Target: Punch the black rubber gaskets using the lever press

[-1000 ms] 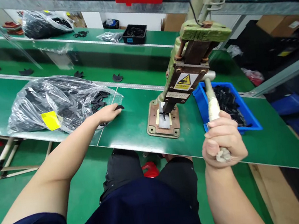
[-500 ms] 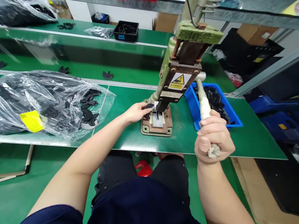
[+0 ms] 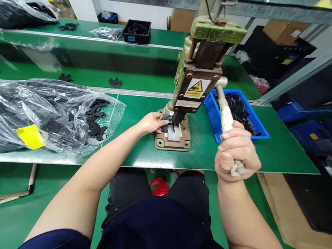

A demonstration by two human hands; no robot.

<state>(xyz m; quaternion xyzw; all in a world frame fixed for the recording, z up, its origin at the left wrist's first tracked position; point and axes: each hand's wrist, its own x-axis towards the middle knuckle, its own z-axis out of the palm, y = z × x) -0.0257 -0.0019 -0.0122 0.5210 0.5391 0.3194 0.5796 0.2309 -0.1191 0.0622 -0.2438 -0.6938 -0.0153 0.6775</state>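
- Head view: our left arm reaches forward, nearly straight, toward 12 o'clock across the green worktop point(image 3: 145, 151), and the left hand point(image 3: 151, 123) rests palm down at the edge of the press base point(image 3: 172, 140).
- Its fingers point(image 3: 161, 119) pinch a small black flat piece point(image 3: 166, 122), which lies on the base right under the press head point(image 3: 198, 88).
- Our right arm comes up from 5 o'clock with the elbow bent, and the right hand point(image 3: 236, 153) sits in front of the worktop's near edge.
- Its fingers are clenched in a fist round the pale lever handle point(image 3: 225, 113), thumb toward us; the handle's worn end shows below the fist.
- The lever slants up toward 12 o'clock to the side of the green hand press point(image 3: 218, 33).
- At 3 o'clock from the press base stands a blue bin point(image 3: 213, 112) filled with black pieces.
- At 9 o'clock lies a clear plastic bag point(image 3: 40, 115) of black pieces with a yellow label point(image 3: 30, 137), some pieces spilling from its open mouth.
- Beyond, at 11 o'clock, a black tray point(image 3: 137, 32) sits on the far worktop.
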